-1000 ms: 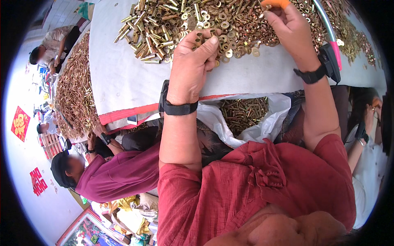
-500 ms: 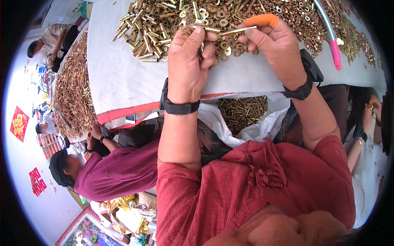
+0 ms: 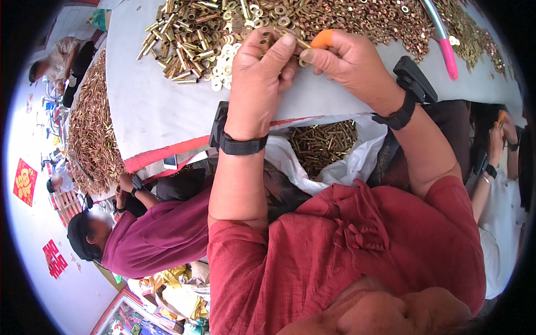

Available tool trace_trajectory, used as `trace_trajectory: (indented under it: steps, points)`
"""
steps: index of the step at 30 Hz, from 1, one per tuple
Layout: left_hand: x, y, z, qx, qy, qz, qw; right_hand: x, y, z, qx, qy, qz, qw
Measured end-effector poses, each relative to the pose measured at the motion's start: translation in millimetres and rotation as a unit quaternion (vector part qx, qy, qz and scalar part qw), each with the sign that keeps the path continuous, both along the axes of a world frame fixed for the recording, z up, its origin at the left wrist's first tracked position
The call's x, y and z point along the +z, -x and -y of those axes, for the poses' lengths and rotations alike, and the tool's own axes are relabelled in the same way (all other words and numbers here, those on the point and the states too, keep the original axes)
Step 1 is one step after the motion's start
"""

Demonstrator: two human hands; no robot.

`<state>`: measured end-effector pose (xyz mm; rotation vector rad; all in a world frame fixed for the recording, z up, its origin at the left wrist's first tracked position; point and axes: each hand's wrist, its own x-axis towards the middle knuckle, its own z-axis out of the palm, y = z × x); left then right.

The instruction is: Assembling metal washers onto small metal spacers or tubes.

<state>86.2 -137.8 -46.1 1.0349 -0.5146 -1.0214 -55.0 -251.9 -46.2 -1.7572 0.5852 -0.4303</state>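
My left hand (image 3: 261, 78) is closed over the near edge of the heaped table, thumb and fingers pinching a small brass-coloured metal sleeve that is mostly hidden now. Some round washers (image 3: 267, 40) show among its fingers. My right hand (image 3: 354, 67), with an orange cover on one finger, closes on a slim metal rod (image 3: 302, 43) that bridges the gap to the left fingertips. How far the rod goes into the sleeve is hidden by my fingers. Just beyond the hands lie loose sleeves (image 3: 187, 53) and flat washers (image 3: 223, 66).
Nuts (image 3: 385, 25) are heaped on the pale-covered table (image 3: 151, 106). A metal tube with a pink grip (image 3: 448, 58) lies at right. Below the edge, a white sack (image 3: 365, 162) holds assembled metal pieces (image 3: 321, 148). Co-workers sit left (image 3: 162, 234) and right; another pile (image 3: 95, 128) stands left.
My hands have come closer together, and the rod, in plain sight before, is now largely covered by my fingers. The whole view has shifted slightly.
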Motion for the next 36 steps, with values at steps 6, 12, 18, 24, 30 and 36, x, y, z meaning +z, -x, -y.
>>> trace_trajectory:
  steps: [6, 12, 18, 24, 30, 36]
  points:
    - [7.0, -1.2, 0.8, 0.014, 0.012, -0.092, 0.996, 3.0, 12.7, 18.4, -0.031, 0.209, -0.019, 0.977]
    - [0.7, -4.8, -1.8, 0.011, 0.005, -0.106, 0.994, -19.8, 10.6, -6.3, 0.025, 0.486, -0.067, 0.871]
    - [-4.7, -7.2, -3.8, -0.018, -0.003, -0.163, 0.986, -23.8, 2.7, -0.8, -0.005, 0.495, -0.057, 0.867]
    - [-3.4, -10.8, -4.7, 0.037, 0.014, -0.204, 0.978, -21.1, -2.9, 7.7, -0.046, 0.347, 0.011, 0.937]
    - [0.6, -10.8, -5.5, 0.057, 0.036, -0.200, 0.977, -13.9, -8.0, 1.0, -0.057, 0.109, 0.045, 0.991]
    - [-0.5, -1.3, -5.2, 0.023, 0.041, -0.206, 0.977, 0.9, -13.5, -14.0, 0.105, -0.221, 0.080, 0.966]
